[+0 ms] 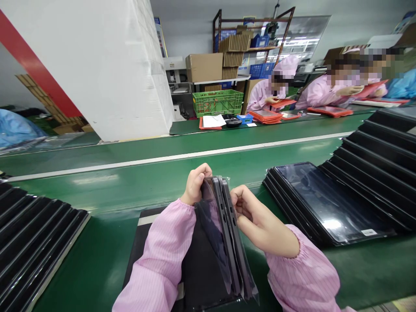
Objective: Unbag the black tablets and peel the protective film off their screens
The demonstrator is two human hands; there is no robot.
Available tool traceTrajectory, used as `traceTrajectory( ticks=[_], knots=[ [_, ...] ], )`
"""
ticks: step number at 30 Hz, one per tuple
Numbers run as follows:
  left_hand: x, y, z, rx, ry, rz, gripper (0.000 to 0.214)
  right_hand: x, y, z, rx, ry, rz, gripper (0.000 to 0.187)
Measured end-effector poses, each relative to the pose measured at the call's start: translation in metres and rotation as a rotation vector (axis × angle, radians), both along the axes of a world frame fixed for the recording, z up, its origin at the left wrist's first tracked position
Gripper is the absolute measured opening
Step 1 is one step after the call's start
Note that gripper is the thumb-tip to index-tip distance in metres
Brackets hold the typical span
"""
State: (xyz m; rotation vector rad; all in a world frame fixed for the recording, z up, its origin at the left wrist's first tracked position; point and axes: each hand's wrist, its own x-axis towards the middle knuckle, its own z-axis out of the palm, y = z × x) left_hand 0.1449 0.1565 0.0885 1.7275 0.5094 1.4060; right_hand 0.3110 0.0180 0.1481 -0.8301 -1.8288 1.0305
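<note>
Two dark tablets (225, 221) stand on edge side by side, with clear plastic film around them. At their far end my left hand (196, 183) is closed, thumb and fingers gripping the top corner. My right hand (260, 223) is on the right-hand tablet's side, its fingers curled and pinching at the edge or film; the fingertips are partly hidden. Below the tablets lies a flat black board or sleeve (195, 281) with light strips.
A leaning row of black tablets (35, 238) lies at the left. On the right, a tablet (325, 203) rests by a fanned stack (383, 160). Across the green bench (107, 190), co-workers in pink handle red-edged panels (264, 116). A green crate (217, 103) and a white wrapped column (130, 78) stand beyond.
</note>
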Motion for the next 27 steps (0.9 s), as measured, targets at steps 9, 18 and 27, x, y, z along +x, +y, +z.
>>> traceTrajectory(
  ticks=[9,18,27],
  knots=[
    [0.000,-0.001,0.001,-0.003,-0.001,-0.008,0.057,0.000,-0.002,0.003,0.056,-0.051,-0.061,0.036],
    [0.000,-0.002,0.002,-0.013,0.000,-0.005,0.059,-0.001,-0.005,0.006,0.084,0.046,-0.108,0.028],
    [-0.001,-0.002,0.003,-0.022,-0.008,0.008,0.060,0.002,-0.006,0.012,-0.144,0.363,0.126,0.031]
  ],
)
